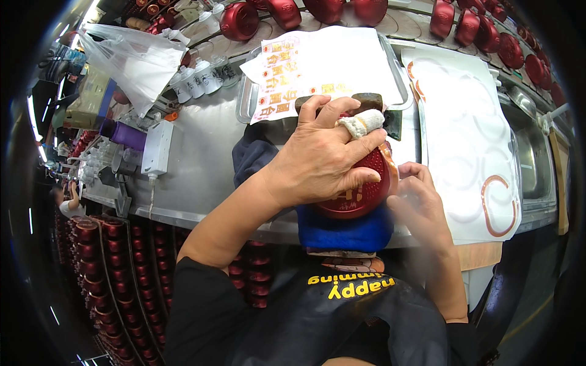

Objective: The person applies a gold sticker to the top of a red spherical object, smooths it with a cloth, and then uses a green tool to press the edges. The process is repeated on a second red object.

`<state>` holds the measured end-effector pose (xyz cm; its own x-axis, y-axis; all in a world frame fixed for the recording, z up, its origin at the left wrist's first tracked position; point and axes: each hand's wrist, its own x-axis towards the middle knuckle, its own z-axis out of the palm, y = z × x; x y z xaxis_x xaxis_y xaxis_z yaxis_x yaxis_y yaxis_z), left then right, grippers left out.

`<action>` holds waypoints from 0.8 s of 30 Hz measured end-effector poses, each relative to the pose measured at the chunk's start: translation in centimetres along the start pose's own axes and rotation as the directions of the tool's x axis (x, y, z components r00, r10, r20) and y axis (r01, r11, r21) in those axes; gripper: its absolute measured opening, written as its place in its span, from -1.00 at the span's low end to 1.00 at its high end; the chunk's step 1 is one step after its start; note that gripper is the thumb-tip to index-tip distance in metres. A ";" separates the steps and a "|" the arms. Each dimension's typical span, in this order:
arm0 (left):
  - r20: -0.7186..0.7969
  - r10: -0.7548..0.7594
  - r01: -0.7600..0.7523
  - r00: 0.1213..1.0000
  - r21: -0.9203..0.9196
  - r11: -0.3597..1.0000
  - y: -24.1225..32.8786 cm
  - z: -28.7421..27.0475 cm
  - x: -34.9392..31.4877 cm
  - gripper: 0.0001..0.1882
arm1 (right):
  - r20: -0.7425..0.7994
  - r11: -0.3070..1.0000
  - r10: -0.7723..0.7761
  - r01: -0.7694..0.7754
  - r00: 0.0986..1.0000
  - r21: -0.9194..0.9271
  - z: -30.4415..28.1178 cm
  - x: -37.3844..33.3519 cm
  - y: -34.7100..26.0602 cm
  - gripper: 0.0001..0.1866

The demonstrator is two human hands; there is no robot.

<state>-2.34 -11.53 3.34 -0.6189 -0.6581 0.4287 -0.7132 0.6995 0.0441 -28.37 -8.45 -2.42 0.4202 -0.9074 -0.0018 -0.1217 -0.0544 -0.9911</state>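
A dark red round pot (345, 205), with raised dots and gold marks, lies tilted on a blue cloth pad (345, 230) in front of me. Across its top reaches my left hand (322, 152), fingers bent over it and thumb on its dotted face. A white cloth wrap (363, 124) covers one of that hand's fingers. Along the pot's right rim runs an orange-and-white decal strip (389, 160). My right hand (421, 198), slightly blurred, closes finger and thumb at this strip beside the rim. Behind the left fingers lies a dark block (370, 104).
Printed decal sheets (329, 55) lie on a metal tray (400, 73) at the back. A white sheet (467, 140) to the right carries a curved orange strip (485, 207). Left stand a white box (157, 149) and a purple bottle (125, 134). Red pots (239, 21) line the far side.
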 end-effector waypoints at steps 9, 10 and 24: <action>-0.006 0.026 -0.026 1.000 0.024 0.999 0.7 -0.3 -0.4 -0.39 | 0.023 0.994 0.047 -0.049 0.999 0.096 -0.3 -0.9 -0.8 -0.86; 0.013 0.019 -0.020 1.000 0.035 0.999 0.7 -0.3 -0.4 -0.40 | 0.032 0.992 0.052 -0.055 0.998 0.112 -0.3 -0.9 -0.9 -0.86; 0.014 0.100 -0.100 0.995 -0.010 0.995 2.1 0.4 0.2 -0.42 | 0.140 0.991 -0.057 0.073 0.988 -0.109 0.5 -2.1 -1.8 -0.88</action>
<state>-4.13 -10.29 3.14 -0.6916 -0.5885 0.4187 -0.6444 0.7646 0.0102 -28.55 -6.26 -0.66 0.5486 -0.8353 0.0361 -0.1879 -0.1653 -0.9682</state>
